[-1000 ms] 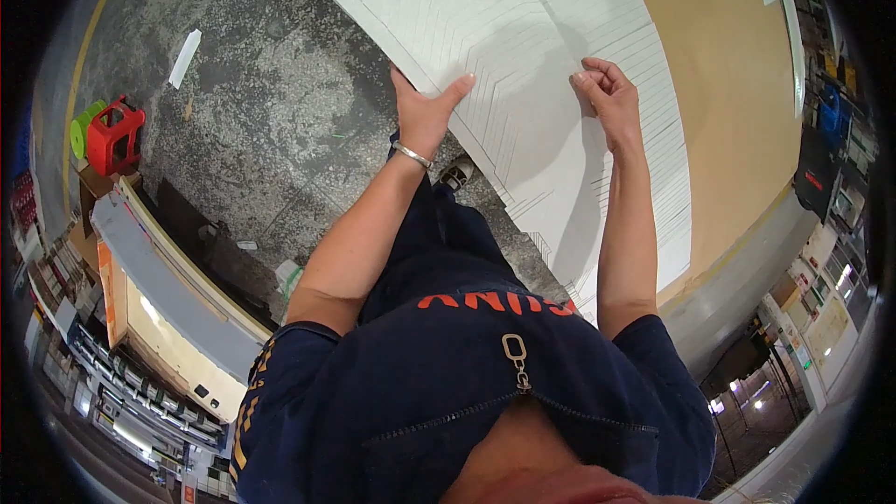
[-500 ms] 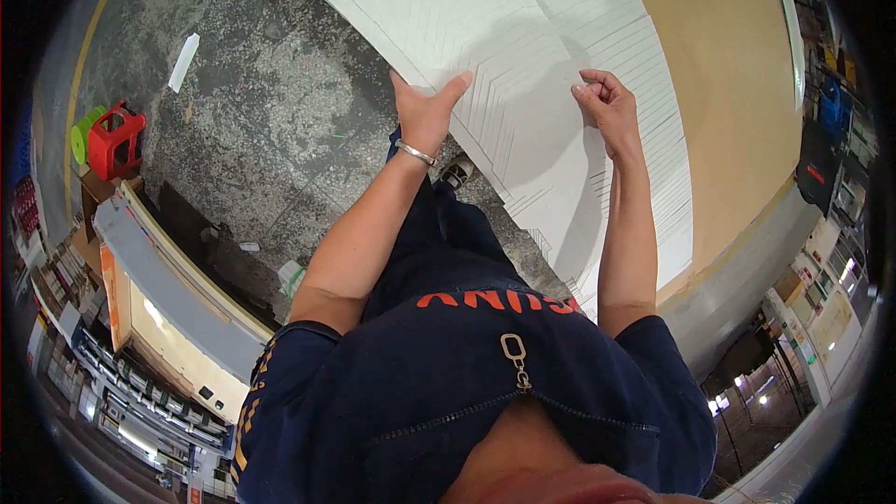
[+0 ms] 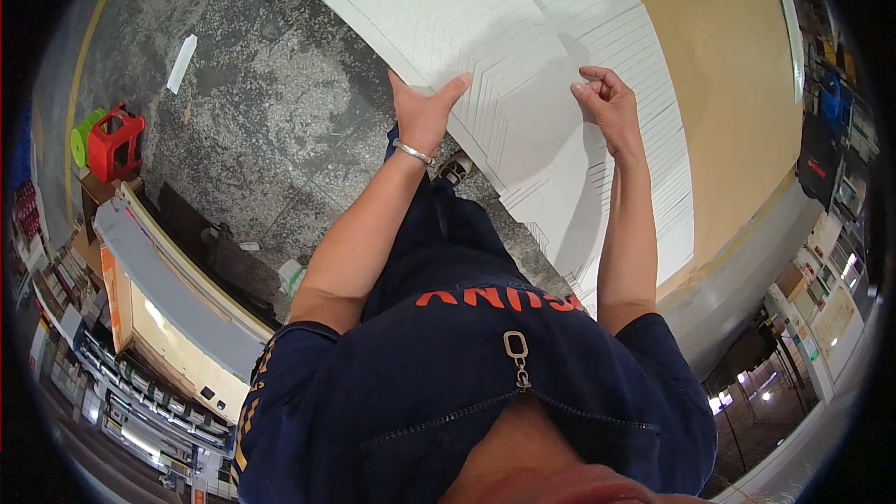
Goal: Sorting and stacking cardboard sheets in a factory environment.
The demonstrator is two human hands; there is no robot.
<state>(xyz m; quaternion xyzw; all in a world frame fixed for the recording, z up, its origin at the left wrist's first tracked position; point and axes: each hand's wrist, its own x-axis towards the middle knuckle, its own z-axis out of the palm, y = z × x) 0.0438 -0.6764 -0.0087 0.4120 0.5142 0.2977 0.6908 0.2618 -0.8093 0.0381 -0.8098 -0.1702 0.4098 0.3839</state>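
Two hands on the white sheet (image 3: 523, 28): our left hand (image 3: 425, 117) grips its edge, our right hand (image 3: 605, 98) is curled, pinching; we advise pulling evenly.

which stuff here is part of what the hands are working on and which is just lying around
In use:
- large white lined sheet, on the tan table
- left hand, gripping the sheet's near edge
- right hand, fingers curled, resting on the sheet

Lying about:
- red and green object on the floor
- white strip on the floor
- long grey bench
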